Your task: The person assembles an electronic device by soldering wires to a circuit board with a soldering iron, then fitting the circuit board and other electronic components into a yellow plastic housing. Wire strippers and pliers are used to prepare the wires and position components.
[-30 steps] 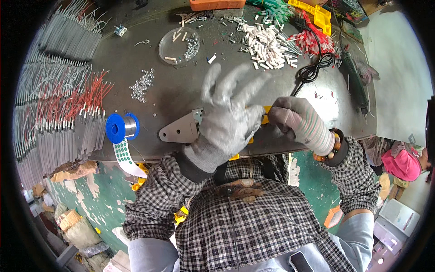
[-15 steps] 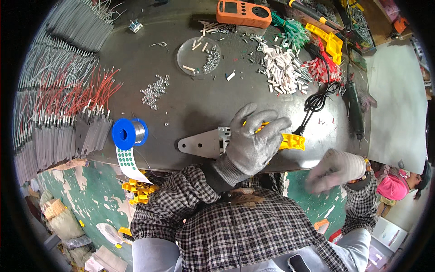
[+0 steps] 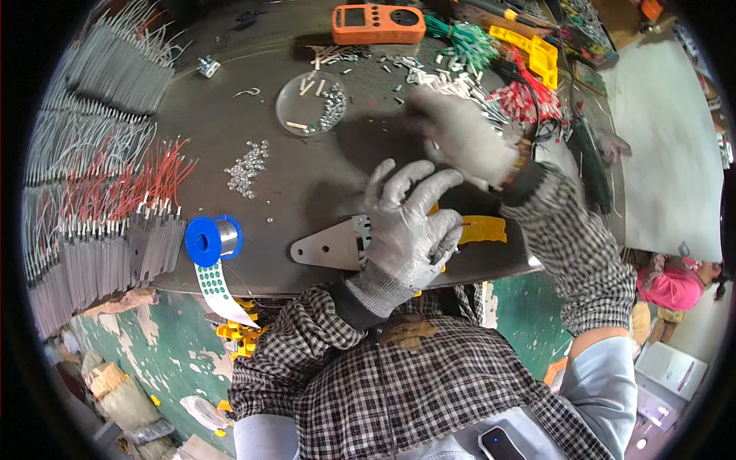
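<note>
My left hand point(image 3: 410, 222), in a grey glove, is over a yellow plastic handle point(image 3: 483, 229) at the table's front edge. Its outer fingers are raised and apart, while thumb and forefinger come together; what lies between them is hidden. From beneath this hand a tapered grey metal plate point(image 3: 328, 247) with holes sticks out to the left. My right hand point(image 3: 464, 138), also gloved, is smeared by motion beside a pile of small white sleeves point(image 3: 460, 84), partly covering it. Whether it holds anything does not show.
A clear round dish point(image 3: 290, 107) contains nuts and white sleeves; loose nuts point(image 3: 247, 169) lie nearby. At left are a blue solder spool point(image 3: 203, 241) and rows of wired grey strips point(image 3: 100, 264). Behind sit an orange meter point(image 3: 376, 34), green wires point(image 3: 468, 44) and red wires point(image 3: 529, 96).
My right hand has swung from beyond the table's front right edge up to the white sleeves. My left hand remains over the yellow handle, its fingers more raised. The view has shifted slightly.
</note>
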Motion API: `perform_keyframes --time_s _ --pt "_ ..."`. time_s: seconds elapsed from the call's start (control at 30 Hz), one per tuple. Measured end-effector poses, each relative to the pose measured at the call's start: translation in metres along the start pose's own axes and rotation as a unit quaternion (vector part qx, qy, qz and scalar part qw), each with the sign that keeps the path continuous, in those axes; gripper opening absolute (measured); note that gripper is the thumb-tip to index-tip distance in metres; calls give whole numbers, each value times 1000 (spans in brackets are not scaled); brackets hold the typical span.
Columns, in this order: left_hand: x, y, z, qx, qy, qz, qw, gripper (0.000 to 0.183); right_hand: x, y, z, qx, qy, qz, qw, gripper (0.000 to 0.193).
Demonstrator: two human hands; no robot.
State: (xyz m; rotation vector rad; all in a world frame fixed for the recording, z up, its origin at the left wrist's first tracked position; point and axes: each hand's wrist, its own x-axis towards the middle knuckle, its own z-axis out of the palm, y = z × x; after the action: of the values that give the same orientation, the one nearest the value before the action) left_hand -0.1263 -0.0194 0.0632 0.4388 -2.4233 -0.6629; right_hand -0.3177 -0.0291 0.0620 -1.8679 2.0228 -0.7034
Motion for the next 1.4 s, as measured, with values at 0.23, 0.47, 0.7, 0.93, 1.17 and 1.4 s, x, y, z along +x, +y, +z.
perform_keyframes --time_s 0.23,0.47,0.7,0.93,1.17,1.4 --pt "9 6 0 0 -27 11 1000 10 -139 -27 -48 260 70 180 946 15" --pt "11 13 2 26 -42 6 999 11 -163 -26 -28 248 144 204 936 16" --pt "11 11 7 60 -16 20 998 7 -157 -33 -27 227 140 160 951 15" --pt "14 12 2 54 -24 26 998 4 -145 -31 -26 181 120 75 973 17" --pt "14 12 -5 43 -102 9 994 14 -142 -33 -25 172 88 13 981 25" --pt "20 13 -6 55 -117 11 992 14 -141 -32 -17 171 71 29 982 27"
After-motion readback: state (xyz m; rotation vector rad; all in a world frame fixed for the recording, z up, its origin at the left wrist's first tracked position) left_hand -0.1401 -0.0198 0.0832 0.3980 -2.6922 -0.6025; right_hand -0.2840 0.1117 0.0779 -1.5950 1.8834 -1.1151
